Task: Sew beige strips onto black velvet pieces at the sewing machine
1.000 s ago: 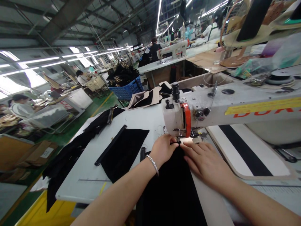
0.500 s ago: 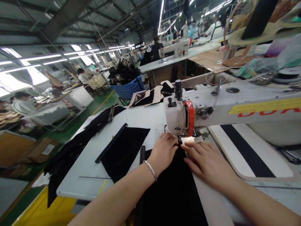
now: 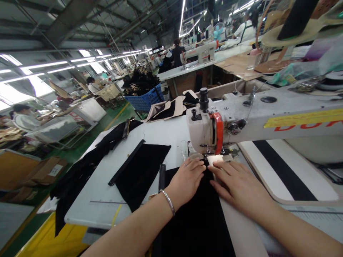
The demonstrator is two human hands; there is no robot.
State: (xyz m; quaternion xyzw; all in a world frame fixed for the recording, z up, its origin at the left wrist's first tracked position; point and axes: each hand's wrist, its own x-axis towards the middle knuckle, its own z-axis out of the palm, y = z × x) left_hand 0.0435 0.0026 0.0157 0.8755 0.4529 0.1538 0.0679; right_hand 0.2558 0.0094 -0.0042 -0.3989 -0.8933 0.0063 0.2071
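Note:
My left hand [image 3: 187, 178], a silver bangle at its wrist, presses on a black fabric panel [image 3: 198, 221] just in front of the sewing machine's head [image 3: 203, 130]. Its fingers lie bent but loose on the cloth, near the needle area. Beside it, my right hand [image 3: 238, 182] rests with fingers stretched out over a pale strip of material [image 3: 238, 228] along the panel's right edge. The fingertips of both hands almost meet below the presser foot, whose contact with the cloth is mostly hidden. A small lamp lights that spot.
Left on the white table [image 3: 99, 185] lies another black piece with a zipper strip [image 3: 144, 167]. Black cloth [image 3: 80, 178] hangs over the table's left edge. A pale panel with a black stripe [image 3: 286, 171] sits under the machine arm. Behind stands a full blue crate [image 3: 144, 98].
My left hand has slid slightly back towards me, its fingers now flatter, uncovering more of the table by the presser foot. My right hand has barely moved.

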